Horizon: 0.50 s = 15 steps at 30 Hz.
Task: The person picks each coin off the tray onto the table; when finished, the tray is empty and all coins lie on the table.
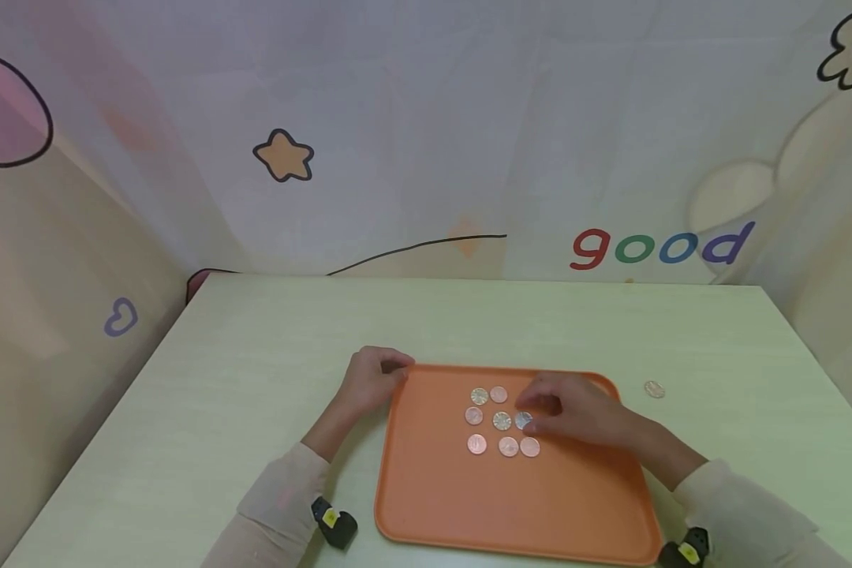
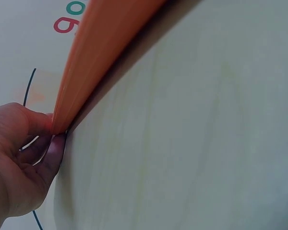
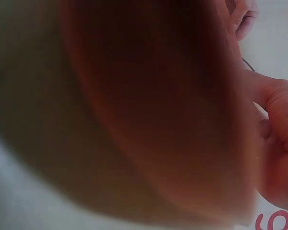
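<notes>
The person's left sleeve (image 1: 273, 505) is long, loose and pale beige, creased across the forearm; the right sleeve (image 1: 745, 513) is similarly pale and wrinkled. The black left wrist camera (image 1: 341, 534) is blocky with rounded edges and a yellow patch (image 1: 331, 517); the black right wrist camera (image 1: 697, 538) also carries yellow.

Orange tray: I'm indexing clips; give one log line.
left hand: pinches corner of orange tray | right hand: at coin on tray | lone coin: on table

Tray (image 1: 511, 505) plain orange; coins (image 1: 476, 445) silvery-pink; tabletop (image 1: 184, 442) pale green; star (image 1: 284, 156) orange, black-outlined; lettering (image 1: 663, 248) red, green, blue, purple.
</notes>
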Each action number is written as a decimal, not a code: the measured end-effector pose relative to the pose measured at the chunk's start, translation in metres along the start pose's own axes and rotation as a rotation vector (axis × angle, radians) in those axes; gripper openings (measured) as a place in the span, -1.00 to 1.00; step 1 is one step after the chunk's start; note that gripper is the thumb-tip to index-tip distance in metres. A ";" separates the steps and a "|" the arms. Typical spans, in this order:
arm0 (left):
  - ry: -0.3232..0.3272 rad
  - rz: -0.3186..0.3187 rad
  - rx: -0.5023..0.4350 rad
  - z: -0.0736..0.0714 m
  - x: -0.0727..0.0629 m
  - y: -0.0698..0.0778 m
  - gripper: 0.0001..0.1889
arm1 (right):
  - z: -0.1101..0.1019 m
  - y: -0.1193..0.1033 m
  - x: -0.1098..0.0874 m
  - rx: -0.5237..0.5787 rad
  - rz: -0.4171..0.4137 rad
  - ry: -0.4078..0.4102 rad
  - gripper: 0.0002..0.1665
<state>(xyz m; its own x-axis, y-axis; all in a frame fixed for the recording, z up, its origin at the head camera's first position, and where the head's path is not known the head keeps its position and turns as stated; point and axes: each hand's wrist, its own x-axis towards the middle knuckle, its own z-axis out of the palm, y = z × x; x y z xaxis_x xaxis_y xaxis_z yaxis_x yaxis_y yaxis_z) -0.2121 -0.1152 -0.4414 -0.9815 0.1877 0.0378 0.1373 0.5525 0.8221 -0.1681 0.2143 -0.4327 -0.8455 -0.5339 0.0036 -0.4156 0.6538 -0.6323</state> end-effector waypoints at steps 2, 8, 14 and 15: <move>-0.001 0.002 -0.002 0.000 0.000 0.000 -0.83 | 0.001 0.002 0.001 0.000 -0.004 -0.001 -0.67; -0.006 0.006 -0.008 -0.001 -0.001 0.001 -0.82 | 0.003 0.003 0.002 0.009 -0.010 -0.001 -0.77; -0.007 -0.004 -0.007 -0.001 -0.001 0.001 -0.82 | 0.003 0.001 0.003 0.003 -0.010 -0.003 -0.83; -0.006 -0.004 -0.006 -0.001 -0.001 0.001 -0.82 | 0.003 0.001 0.003 -0.005 -0.010 -0.002 -0.84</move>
<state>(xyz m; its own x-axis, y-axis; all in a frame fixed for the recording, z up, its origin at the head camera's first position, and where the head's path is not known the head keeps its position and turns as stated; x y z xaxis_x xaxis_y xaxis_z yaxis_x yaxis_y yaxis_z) -0.2114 -0.1150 -0.4399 -0.9812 0.1906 0.0314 0.1330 0.5482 0.8257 -0.1696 0.2115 -0.4355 -0.8407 -0.5414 0.0081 -0.4256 0.6515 -0.6281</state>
